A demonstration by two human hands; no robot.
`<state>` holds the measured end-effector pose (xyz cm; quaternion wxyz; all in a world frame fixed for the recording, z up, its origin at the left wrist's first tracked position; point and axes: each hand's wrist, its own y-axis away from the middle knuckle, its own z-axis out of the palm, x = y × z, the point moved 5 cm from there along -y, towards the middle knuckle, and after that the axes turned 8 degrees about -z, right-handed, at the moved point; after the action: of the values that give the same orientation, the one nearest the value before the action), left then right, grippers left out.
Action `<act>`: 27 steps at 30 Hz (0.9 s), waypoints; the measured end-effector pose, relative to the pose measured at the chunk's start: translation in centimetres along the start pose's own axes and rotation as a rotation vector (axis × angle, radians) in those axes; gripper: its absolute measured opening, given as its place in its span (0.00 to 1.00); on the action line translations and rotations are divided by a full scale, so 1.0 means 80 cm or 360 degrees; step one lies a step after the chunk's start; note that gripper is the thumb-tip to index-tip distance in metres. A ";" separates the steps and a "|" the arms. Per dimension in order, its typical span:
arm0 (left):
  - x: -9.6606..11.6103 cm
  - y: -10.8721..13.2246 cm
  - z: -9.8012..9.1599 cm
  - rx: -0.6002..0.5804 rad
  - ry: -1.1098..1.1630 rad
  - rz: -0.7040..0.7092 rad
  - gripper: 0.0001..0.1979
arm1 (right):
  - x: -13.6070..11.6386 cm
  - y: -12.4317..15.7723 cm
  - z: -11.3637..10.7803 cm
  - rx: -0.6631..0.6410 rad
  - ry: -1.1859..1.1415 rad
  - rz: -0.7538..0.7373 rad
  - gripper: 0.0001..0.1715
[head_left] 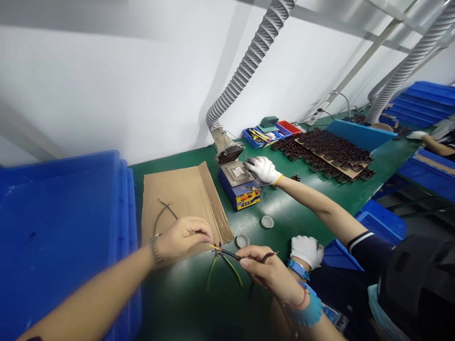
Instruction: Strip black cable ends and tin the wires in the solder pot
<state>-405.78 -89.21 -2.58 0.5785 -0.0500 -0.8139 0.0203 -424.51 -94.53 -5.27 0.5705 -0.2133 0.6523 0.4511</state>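
Note:
My right hand (272,272) grips a black cable (229,254), whose stripped end with red and yellow wires points left. My left hand (186,237) is closed in a pinch just above those wires; whether a wire is between the fingertips I cannot make out. Below the wires, pliers with green handles (232,271) lie on the green table (185,293), handles spread toward me. Another grey cable (156,220) with bared ends lies on a sheet of cardboard (177,184), partly behind my left wrist.
Blue bins (71,227) are stacked at left. A co-worker's gloved hand (263,169) touches a blue soldering pot (236,189) under a fume hose (245,66). Two small round dishes (267,221) stand nearby. Dark cable parts (330,149) are piled behind, beside tool trays (259,137).

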 end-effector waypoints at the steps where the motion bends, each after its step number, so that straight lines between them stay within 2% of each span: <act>1: -0.002 0.000 -0.005 0.0059 0.0000 -0.0046 0.07 | -0.001 0.000 -0.001 0.0011 -0.0010 -0.0016 0.12; 3: -0.006 0.001 -0.015 0.0203 -0.0009 -0.0130 0.08 | -0.004 0.000 -0.004 0.0050 -0.0034 -0.0084 0.13; 5: -0.005 0.003 -0.019 0.0296 -0.0045 -0.0103 0.07 | -0.006 -0.001 -0.005 0.0072 -0.0051 -0.0164 0.14; 9: 0.007 0.006 -0.010 0.0237 -0.0143 0.0172 0.04 | -0.005 -0.002 -0.003 0.0080 -0.0053 -0.0240 0.13; 12: 0.010 0.007 -0.002 0.0217 -0.0189 0.0252 0.04 | -0.002 -0.003 -0.003 0.0090 -0.0013 -0.0245 0.12; 19: 0.009 0.006 -0.001 0.0238 -0.0195 0.0233 0.04 | -0.003 -0.003 -0.002 0.0106 0.0091 -0.0264 0.13; 25: 0.010 0.006 0.000 0.0191 -0.0251 0.0134 0.05 | -0.008 -0.002 0.001 0.0089 0.0248 -0.0284 0.14; 27: 0.009 0.006 -0.004 0.0229 -0.0237 0.0098 0.06 | -0.012 0.000 -0.001 0.0106 0.0344 -0.0332 0.14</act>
<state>-405.71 -88.65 -1.85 0.5176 -0.0316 -0.8492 0.1001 -424.27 -94.85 -4.37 0.5476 -0.3083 0.6987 0.3419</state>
